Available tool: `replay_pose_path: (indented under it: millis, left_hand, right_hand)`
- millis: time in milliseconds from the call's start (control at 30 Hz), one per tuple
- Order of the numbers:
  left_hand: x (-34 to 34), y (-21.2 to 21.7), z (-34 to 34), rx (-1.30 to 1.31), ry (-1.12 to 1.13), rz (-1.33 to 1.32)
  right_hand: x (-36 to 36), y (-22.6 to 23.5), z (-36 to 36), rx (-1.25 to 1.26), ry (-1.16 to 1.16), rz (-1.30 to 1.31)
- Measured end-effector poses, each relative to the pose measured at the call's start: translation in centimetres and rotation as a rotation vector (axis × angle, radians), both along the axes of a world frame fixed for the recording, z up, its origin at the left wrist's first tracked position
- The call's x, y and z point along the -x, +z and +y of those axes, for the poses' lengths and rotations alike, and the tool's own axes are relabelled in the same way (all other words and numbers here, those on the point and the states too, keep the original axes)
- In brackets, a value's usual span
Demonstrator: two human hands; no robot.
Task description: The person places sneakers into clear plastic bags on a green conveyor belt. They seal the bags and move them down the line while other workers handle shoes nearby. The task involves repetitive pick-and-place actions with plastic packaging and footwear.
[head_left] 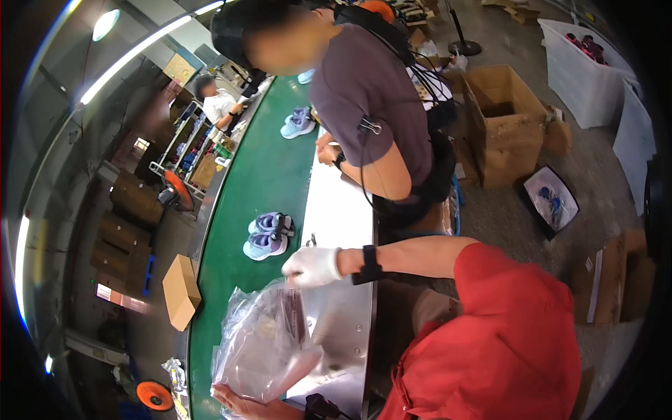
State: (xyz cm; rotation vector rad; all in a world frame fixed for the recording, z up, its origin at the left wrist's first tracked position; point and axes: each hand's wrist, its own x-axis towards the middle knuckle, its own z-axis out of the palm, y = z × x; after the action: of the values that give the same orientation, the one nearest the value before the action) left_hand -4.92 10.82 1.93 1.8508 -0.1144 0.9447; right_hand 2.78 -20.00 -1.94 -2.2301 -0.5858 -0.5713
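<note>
A clear plastic bag is spread between my two hands, over the edge of the green belt and the metal worktop beside it. My right hand, in a white glove, is closed on the bag's upper edge. At the bag's lower end, my left hand grips the plastic, its fingers partly hidden by folds. Dark printing runs along one side of the bag. Just beyond the bag, a pair of light blue and lavender sneakers stands on the belt, near my right hand.
The green conveyor belt carries more sneakers farther up. A person in a dark shirt stands close beside me at the worktop. An open cardboard carton sits at the belt's far edge. Cartons and white bins stand behind.
</note>
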Motion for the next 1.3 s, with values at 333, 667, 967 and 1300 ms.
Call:
replay_pose_path:
  millis: [333,667,967,1300]
  left_hand:
    - [-2.1,1.5,-9.3,0.459,-0.278,0.108]
    - [4.1,-1.0,-7.9,0.023,-0.678,0.276]
    - [1.5,-0.9,-5.2,0.526,-0.294,0.176]
    - [1.2,1.6,-4.6,0.82,-0.262,0.067]
  right_hand:
    - [4.4,2.2,7.1,-0.047,0.426,-0.116]
    - [-3.0,-4.7,9.8,-0.145,0.731,0.092]
    - [-0.6,0.6,8.6,-0.342,0.209,0.371]
    - [-1.0,-2.7,6.8,-0.596,0.287,0.642]
